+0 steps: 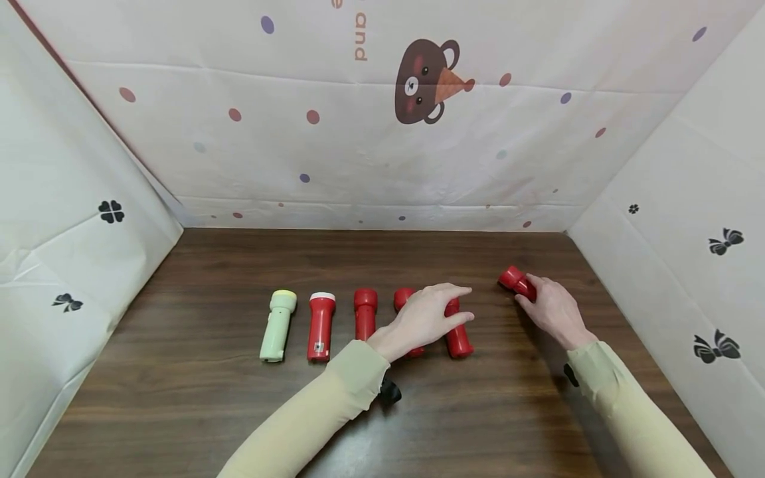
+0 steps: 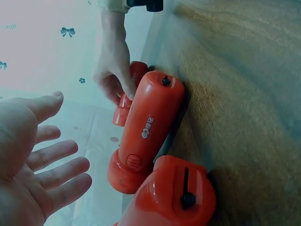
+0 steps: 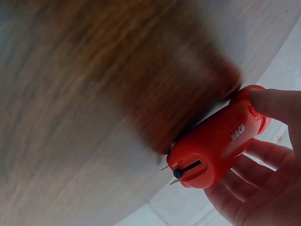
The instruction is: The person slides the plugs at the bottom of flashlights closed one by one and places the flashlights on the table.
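Observation:
My right hand (image 1: 554,311) grips a red flashlight (image 1: 515,280) at the right of the table, thumb on one side and fingers on the other. In the right wrist view this flashlight (image 3: 214,141) shows a black slider and two thin metal prongs at its tail end. My left hand (image 1: 421,315) is held with fingers spread over the row, holding nothing. It partly hides a red flashlight (image 1: 403,297) beneath it and overlaps the top of another red flashlight (image 1: 459,340) to its right. The left wrist view shows the open palm beside two red flashlights.
Left of my left hand stand a red flashlight (image 1: 365,309), a red flashlight with a white rim (image 1: 321,325) and a light green flashlight with a yellow rim (image 1: 277,328). Patterned white sheets (image 1: 358,159) wall the brown wooden table (image 1: 197,398) at the back and sides.

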`<state>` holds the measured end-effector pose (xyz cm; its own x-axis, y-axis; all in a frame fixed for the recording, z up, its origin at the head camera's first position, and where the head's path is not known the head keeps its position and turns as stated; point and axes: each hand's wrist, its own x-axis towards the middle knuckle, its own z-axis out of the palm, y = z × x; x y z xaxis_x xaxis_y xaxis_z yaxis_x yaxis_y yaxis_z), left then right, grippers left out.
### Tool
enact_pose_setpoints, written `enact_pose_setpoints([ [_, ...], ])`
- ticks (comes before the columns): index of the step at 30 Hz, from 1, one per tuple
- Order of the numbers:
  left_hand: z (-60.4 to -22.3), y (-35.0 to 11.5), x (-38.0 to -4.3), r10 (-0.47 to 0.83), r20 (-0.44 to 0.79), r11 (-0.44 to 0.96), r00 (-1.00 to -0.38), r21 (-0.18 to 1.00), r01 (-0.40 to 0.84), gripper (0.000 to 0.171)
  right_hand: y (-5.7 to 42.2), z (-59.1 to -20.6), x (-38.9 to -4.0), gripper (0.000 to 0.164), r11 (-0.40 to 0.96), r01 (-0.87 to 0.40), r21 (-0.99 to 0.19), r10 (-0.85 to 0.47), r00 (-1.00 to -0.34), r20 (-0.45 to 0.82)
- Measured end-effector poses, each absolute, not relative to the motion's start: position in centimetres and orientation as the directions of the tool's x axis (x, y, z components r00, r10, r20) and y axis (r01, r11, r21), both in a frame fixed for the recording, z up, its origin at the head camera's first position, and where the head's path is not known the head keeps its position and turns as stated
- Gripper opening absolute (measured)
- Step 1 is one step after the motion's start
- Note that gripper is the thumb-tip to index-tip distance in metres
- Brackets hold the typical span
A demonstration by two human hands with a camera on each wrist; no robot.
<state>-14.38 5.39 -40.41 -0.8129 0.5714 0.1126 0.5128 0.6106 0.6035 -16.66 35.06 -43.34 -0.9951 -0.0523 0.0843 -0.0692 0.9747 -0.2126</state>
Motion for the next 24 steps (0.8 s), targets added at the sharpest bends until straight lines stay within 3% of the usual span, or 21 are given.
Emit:
enact_pose_setpoints([
  [12, -40.4, 6.5, -13.6, 0.566, 0.107, 0.585, -0.817, 0.646, 0.490, 0.052, 35.9, -43.2, -16.6, 0.046, 0.976, -0.068, -0.205, -0.051, -0.995, 0.087],
  [24, -41.0, 7.8, -12.6, 0.537, 0.147, 0.545, -0.831, 0.692, 0.474, 0.049, 34.5, -42.5, -16.3, 0.053, 0.957, -0.048, -0.286, -0.022, -0.995, 0.093],
])
